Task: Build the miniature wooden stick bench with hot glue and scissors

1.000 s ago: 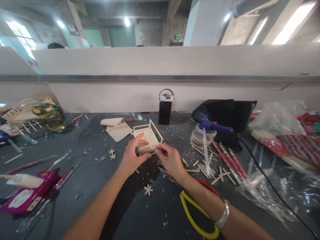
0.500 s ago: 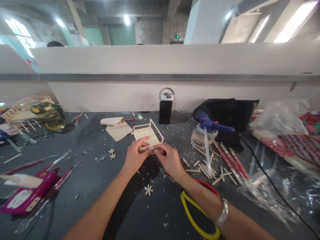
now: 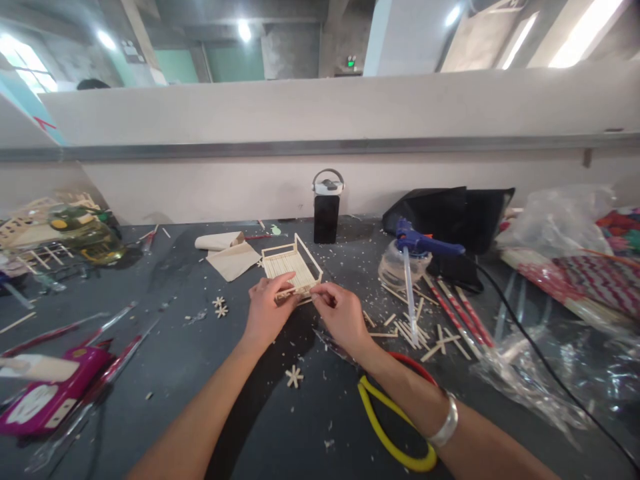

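Observation:
A small tray-like model made of pale wooden sticks point(image 3: 287, 265) sits in front of me, with a slatted floor and low railings. My left hand point(image 3: 270, 308) grips its near edge, thumb in front and fingers over the rail. Beside the near right corner is my right hand point(image 3: 343, 315), thumb and fingertips pinched together; whatever is between them is too small to make out. Below the hands lies a star-shaped piece of short sticks point(image 3: 295, 377). Smaller star pieces point(image 3: 220, 307) lie to the left. Under my right forearm are pliers with red and yellow handles point(image 3: 367, 410).
A blue glue gun point(image 3: 430, 243) rests on a clear container point(image 3: 395, 270) at right, near loose sticks point(image 3: 410, 331). A black bottle point(image 3: 326, 217) stands by the partition. Sandpaper point(image 3: 233, 259) lies behind left. A magenta device point(image 3: 60, 387) and plastic-wrapped items occupy the left.
The right hand's fingertips have shifted slightly away from the left thumb to the model's near right corner. The left hand keeps its grip. The whole view has moved a little.

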`<state>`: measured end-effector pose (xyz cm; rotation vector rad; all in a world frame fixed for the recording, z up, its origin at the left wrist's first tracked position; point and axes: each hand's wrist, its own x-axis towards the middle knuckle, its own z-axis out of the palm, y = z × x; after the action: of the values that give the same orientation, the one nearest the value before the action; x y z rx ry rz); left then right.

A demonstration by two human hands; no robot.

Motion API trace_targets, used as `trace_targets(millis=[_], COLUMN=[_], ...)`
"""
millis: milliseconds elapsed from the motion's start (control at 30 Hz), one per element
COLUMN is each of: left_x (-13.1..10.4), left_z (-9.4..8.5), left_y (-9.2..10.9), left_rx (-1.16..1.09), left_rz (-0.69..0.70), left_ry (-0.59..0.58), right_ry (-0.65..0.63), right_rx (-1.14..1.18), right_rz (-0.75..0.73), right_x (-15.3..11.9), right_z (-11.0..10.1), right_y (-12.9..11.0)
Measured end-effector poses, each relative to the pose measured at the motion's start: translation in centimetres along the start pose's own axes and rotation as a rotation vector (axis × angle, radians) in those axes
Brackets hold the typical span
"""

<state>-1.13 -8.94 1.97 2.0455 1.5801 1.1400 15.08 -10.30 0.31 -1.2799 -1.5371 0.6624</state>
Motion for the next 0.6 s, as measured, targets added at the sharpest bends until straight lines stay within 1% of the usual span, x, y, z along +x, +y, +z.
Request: trace_targets(millis=[100,200,433,600], left_x=[-0.03,-0.06,-0.36,-0.31], left_z=[0.04,0.11,0.41,0.44], left_y=[0.17,0.22,-0.26,-0.41], left_rx=[0.066,0.076,-0.007,-0.031], left_rz=[0.061,0.087,0.061,0.024], left_ry=[0.025,0.039,0.062,0.048], right_ry=[-0.005,-0.009,-0.040,-0.060], right_rx=[0.004,0.008,0.040,0.049], right_rz=[-0.002,-0.008,-0.043,-0.059], right_x=[0.00,-0.02,-0.09,-0.21], right_z=[-0.02,-0.04,-0.13,-0.14], right_y=[-0.11,-0.26,-0.41,-0.58])
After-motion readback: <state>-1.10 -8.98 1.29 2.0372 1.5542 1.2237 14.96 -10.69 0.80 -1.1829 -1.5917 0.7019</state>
